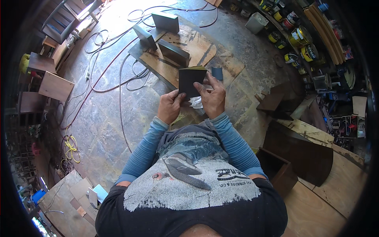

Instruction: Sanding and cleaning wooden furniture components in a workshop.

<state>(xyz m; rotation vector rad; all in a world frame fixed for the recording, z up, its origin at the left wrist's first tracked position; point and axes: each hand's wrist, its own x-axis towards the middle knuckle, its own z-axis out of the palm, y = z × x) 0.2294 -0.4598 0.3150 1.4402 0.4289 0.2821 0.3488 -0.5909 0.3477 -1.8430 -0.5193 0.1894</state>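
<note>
A dark, flat rectangular panel (190,82) with a yellowish top edge is held up in front of me. My left hand (169,106) is closed on its lower left corner, thumb pressed on the face. On its right side, my right hand (212,95) grips it with the thumb on the face and fingers behind. Just beyond, a dark block (173,53) stands on edge on a wooden board (197,41); two similar pieces stand farther back. A small blue-grey sheet (217,73) lies right of the panel. Something white and crumpled (196,102) shows below my hands.
Hoses and cables (104,77) loop over the stained floor at left, with a yellow cord (71,149). Paint cans (300,37) line shelves at the far right. A dark curved panel (298,152) and a dark open box (276,168) are close at my right.
</note>
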